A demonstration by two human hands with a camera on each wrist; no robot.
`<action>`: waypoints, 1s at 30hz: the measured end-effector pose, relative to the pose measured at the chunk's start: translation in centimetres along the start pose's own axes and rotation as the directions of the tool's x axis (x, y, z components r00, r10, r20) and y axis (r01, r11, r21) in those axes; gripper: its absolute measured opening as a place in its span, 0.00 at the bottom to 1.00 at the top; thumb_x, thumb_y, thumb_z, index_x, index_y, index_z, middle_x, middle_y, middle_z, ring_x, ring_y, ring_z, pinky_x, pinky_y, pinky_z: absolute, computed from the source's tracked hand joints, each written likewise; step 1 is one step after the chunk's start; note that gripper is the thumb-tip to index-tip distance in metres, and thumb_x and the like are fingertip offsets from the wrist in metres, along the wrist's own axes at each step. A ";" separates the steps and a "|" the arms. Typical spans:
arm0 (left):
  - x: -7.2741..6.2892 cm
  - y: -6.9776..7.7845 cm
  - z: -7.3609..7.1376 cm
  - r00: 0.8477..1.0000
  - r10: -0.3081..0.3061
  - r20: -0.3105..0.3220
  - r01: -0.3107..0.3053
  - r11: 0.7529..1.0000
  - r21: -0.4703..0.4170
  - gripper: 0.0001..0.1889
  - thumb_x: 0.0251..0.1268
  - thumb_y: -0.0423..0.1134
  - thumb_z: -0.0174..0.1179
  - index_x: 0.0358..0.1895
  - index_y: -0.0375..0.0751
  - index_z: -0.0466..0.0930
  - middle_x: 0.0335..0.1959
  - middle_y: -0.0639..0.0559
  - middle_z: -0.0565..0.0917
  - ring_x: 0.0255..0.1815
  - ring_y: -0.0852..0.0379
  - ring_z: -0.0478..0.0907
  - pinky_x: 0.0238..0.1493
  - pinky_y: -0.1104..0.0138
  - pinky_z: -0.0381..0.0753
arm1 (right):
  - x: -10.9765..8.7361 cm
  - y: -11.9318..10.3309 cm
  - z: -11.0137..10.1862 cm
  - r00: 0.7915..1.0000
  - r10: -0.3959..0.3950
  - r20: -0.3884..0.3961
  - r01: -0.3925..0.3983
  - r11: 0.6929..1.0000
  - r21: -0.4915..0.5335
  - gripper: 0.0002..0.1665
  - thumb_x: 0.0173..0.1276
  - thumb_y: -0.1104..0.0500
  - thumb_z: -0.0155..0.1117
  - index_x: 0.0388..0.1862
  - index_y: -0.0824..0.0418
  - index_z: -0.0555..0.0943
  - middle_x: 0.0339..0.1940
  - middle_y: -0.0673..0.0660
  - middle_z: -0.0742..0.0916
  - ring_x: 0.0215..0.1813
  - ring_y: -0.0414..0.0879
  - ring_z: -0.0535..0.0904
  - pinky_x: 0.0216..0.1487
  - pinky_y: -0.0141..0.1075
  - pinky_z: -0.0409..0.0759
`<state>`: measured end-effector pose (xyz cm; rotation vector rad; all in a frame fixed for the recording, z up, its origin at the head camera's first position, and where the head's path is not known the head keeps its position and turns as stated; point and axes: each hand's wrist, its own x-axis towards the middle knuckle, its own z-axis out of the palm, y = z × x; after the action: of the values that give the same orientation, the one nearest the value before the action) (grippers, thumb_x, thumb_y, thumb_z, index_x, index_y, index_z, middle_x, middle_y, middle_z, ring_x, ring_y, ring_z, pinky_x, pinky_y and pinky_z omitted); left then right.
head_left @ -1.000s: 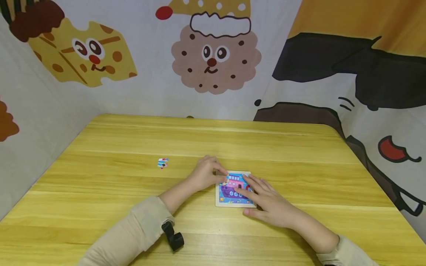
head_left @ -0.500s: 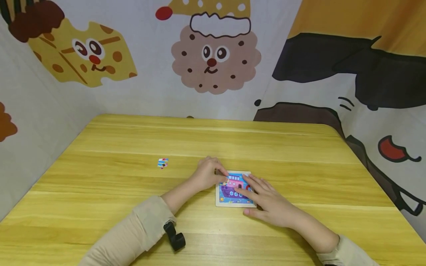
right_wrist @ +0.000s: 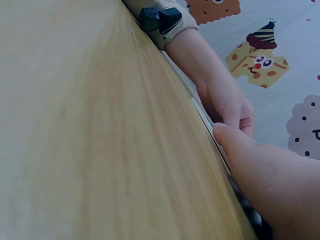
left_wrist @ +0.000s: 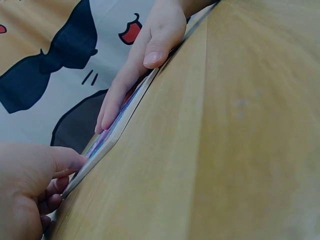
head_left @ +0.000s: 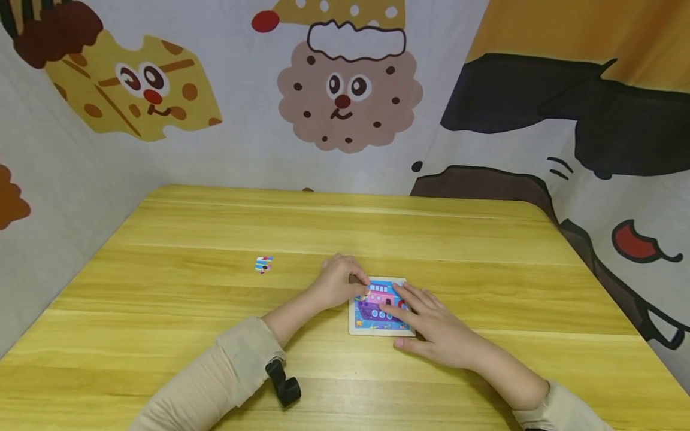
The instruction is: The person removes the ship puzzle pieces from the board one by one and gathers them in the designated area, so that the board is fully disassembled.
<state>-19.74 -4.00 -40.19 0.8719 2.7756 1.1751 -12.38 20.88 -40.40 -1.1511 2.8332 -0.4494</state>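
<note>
A square jigsaw puzzle with a pink and purple ship picture lies flat in its pale frame on the table. At its upper left corner my left hand pinches a puzzle piece between thumb and index finger, mostly hidden by the fingers. The left wrist view has the thumb on the puzzle's top face, other fingers curled beside the edge. My right hand rests with straight, spread fingers over the puzzle's right side, its thumb at the lower edge. Another puzzle piece, blue, white and pink, lies apart to the left.
The wooden table reaches back to a cloth wall printed with cartoon food. A black strap hangs from the left sleeve, close over the table.
My left hand has shifted very slightly at the puzzle's upper left corner, its forearm moving a little to the right. The right hand, puzzle frame and loose piece stay in place.
</note>
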 end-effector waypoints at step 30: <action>-0.1 0.2 -0.4 1.000 -0.008 0.024 0.009 1.000 -0.024 0.04 0.53 0.39 0.72 0.28 0.51 0.85 0.33 0.63 0.80 0.38 0.60 0.68 0.53 0.55 0.58 | -0.1 -0.2 -0.4 1.000 0.006 0.011 -0.006 1.000 0.014 0.37 0.70 0.34 0.50 0.75 0.39 0.58 0.78 0.55 0.51 0.76 0.55 0.42 0.70 0.57 0.44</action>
<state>-19.64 -4.20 -39.83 0.8654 2.7371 1.1863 -12.27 20.91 -40.02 -1.1384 2.8190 -0.4608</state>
